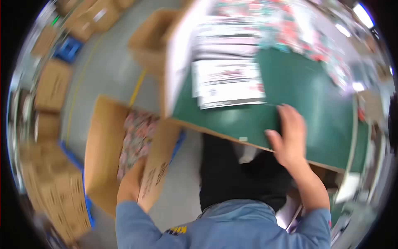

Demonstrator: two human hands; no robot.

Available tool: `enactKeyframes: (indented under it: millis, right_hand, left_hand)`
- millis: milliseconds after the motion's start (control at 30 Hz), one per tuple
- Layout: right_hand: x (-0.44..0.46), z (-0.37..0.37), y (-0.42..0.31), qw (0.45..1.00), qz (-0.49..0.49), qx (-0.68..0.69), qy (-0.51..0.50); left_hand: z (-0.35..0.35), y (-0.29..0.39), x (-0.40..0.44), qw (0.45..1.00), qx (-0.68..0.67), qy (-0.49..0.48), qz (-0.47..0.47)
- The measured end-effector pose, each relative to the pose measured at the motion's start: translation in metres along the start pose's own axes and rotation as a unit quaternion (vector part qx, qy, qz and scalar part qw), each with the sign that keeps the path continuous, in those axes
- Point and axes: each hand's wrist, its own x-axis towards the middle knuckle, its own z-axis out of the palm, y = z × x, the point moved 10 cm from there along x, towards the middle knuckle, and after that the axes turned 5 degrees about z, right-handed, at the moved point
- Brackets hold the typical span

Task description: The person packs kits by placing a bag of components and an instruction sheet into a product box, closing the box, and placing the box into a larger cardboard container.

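My left hand point(140, 166) reaches down into an open cardboard box point(103, 141) on the left. Its fingers are hidden among small, patterned pink and green packets point(139, 135) that lie inside, and whether it grips any cannot be seen. My right hand point(291, 135) rests on the near edge of a green-topped table point(315, 103), its thumb apart from the fingers and nothing held. Left of that hand lie overlapping white printed sheets point(232, 83), blurred. Behind them is a blurred spread of red, white and teal packets point(286, 29).
Another open cardboard box point(153, 37) stands beside the table's far left side. Stacked brown cartons point(58, 191) and a blue crate point(68, 49) line the far left. Yellow lines point(137, 89) mark the grey floor. The table's wooden front edge runs before my body.
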Motion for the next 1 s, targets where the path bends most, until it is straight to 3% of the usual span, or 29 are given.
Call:
enactKeyframes:
  millis: [67,133,200,233,267,333,400,467,567,667,733,800,867,1000]
  right_hand:
    - [-0.002,-0.012,0.010,0.998,-0.025,0.063,0.005]
    - [-0.013,-0.030,0.044,0.950,-0.024,0.309,0.048]
    - [-0.022,-0.044,0.130,0.914,0.094,0.372,0.134]
    - [-0.031,-0.066,0.185,0.893,0.181,0.364,0.193]
    - [-0.038,-0.086,0.242,0.861,0.263,0.358,0.248]
    - [-0.057,-0.146,0.340,0.863,0.387,0.113,0.306]
    - [-0.071,-0.178,0.442,0.842,0.445,-0.064,0.297]
    - [-0.074,-0.212,0.468,0.815,0.529,-0.162,0.173]
    - [-0.091,-0.202,0.582,0.801,0.556,-0.192,0.112]
    - [-0.088,-0.210,0.587,0.830,0.514,-0.194,0.091]
    - [-0.099,-0.209,0.579,0.846,0.491,-0.196,0.073]
    - [-0.107,-0.227,0.537,0.875,0.403,-0.179,0.200]
    - [-0.121,-0.230,0.495,0.891,0.346,-0.159,0.247]
    - [-0.150,-0.227,0.362,0.944,0.165,-0.102,0.265]
  left_hand:
    - [-0.025,0.029,-0.014,0.999,-0.016,0.026,0.037]
    - [-0.055,0.044,-0.045,0.994,-0.082,0.059,0.034]
    - [-0.084,0.048,-0.088,0.984,-0.142,0.105,0.024]
    - [-0.095,0.039,-0.098,0.969,-0.168,0.130,0.124]
    - [-0.112,0.029,-0.118,0.965,-0.147,0.205,0.075]
    - [-0.133,0.033,-0.173,0.935,-0.121,0.312,0.115]
    - [-0.119,0.008,-0.222,0.887,-0.354,0.287,0.067]
    - [-0.116,0.037,-0.250,0.890,-0.329,0.299,0.103]
    - [-0.119,0.083,-0.292,0.897,-0.265,0.317,0.160]
    - [-0.116,0.189,-0.330,0.905,0.083,0.308,0.282]
    - [-0.099,0.292,-0.387,0.881,0.175,0.320,0.302]
    - [-0.093,0.335,-0.397,0.786,0.055,0.419,0.452]
    - [-0.069,0.419,-0.436,0.809,0.127,0.312,0.481]
    - [-0.024,0.545,-0.473,0.698,0.188,0.296,0.625]
